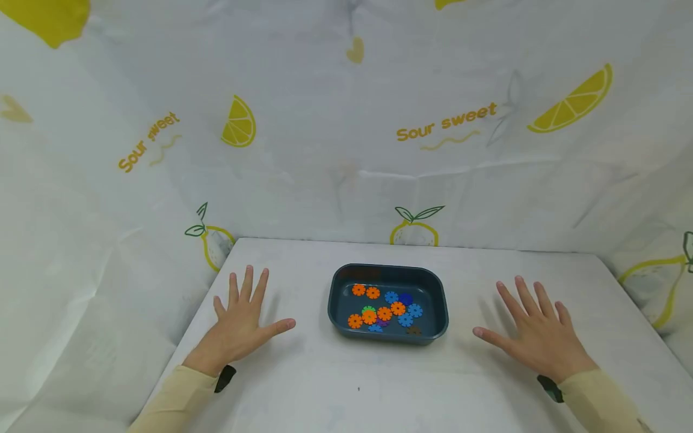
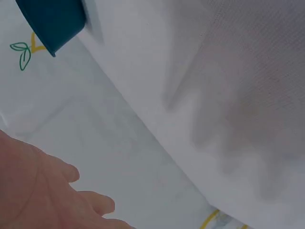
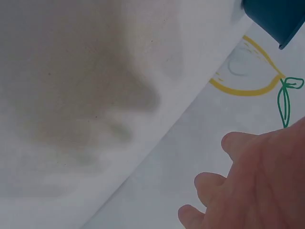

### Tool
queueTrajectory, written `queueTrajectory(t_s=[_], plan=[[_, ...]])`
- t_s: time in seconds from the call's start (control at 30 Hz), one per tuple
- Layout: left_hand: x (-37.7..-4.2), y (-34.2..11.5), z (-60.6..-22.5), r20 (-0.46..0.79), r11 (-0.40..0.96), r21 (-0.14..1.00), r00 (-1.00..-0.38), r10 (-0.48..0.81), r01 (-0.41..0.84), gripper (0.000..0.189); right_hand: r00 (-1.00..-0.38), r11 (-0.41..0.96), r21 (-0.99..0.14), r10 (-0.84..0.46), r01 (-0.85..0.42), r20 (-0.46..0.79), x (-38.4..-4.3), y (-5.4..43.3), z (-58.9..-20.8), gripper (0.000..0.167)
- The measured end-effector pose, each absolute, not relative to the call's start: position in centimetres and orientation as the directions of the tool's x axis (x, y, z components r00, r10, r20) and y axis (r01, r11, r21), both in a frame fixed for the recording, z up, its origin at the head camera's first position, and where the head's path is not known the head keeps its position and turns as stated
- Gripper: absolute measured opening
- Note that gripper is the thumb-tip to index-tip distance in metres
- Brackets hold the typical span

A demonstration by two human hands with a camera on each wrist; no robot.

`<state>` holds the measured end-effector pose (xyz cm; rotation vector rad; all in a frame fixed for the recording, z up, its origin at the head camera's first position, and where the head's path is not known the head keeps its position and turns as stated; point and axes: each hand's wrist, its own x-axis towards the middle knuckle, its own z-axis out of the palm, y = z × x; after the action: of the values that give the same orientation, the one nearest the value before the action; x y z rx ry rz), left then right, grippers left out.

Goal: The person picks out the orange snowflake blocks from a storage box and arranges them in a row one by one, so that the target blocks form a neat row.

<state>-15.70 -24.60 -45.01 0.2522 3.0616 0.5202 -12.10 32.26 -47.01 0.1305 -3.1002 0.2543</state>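
Note:
A dark blue-grey rectangular tray (image 1: pixel 387 341) stands mid-table in the head view. Several small notched plastic discs lie in it, among them an orange disc (image 1: pixel 359 290), a light blue disc (image 1: pixel 415 310), a dark blue disc (image 1: pixel 405 299) and a brown disc (image 1: pixel 414 331). Left of the tray, my left hand (image 1: pixel 240 325) is spread with straight fingers, touching no object. My right hand (image 1: pixel 541 334) is likewise spread on the tray's right, apart from it. Both wrist views catch the tray's outer wall (image 2: pixel 55 21) and part of a palm.
The white table (image 1: pixel 303 385) carries a small dark speck (image 1: pixel 358 389) near its front. Behind and beside the table hangs a white sheet (image 1: pixel 303 192) printed with lemons and lettering. A dark band (image 1: pixel 225 379) circles the left wrist, and another band (image 1: pixel 550 388) the right.

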Motion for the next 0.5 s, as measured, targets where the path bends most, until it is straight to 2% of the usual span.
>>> queueTrajectory(t_s=[0.13, 0.27, 0.4, 0.5], plan=[[-16.0, -24.4, -45.2, 0.000, 0.914, 0.375, -0.986, 0.166, 0.154, 0.124, -0.994, 0.979, -0.174, -0.106, -0.107, 0.011, -12.9, 32.1, -46.4, 0.117], [-16.6, -23.9, -45.3, 0.000, 0.870, 0.467, -0.984, 0.176, 0.156, 0.121, -0.990, 0.969, -0.204, -0.144, -0.141, 0.000, -14.2, 31.3, -45.5, 0.116], [-17.5, -22.8, -45.4, 0.004, 0.781, 0.605, -0.981, 0.192, 0.155, 0.114, -0.981, 0.945, -0.271, -0.191, -0.182, -0.008, -15.6, 29.8, -44.5, 0.115], [-18.5, -21.7, -45.7, -0.020, 0.665, 0.737, -0.979, 0.202, 0.122, 0.103, -0.972, 0.920, -0.325, -0.235, -0.218, -0.012, -16.4, 28.7, -43.7, 0.114]])
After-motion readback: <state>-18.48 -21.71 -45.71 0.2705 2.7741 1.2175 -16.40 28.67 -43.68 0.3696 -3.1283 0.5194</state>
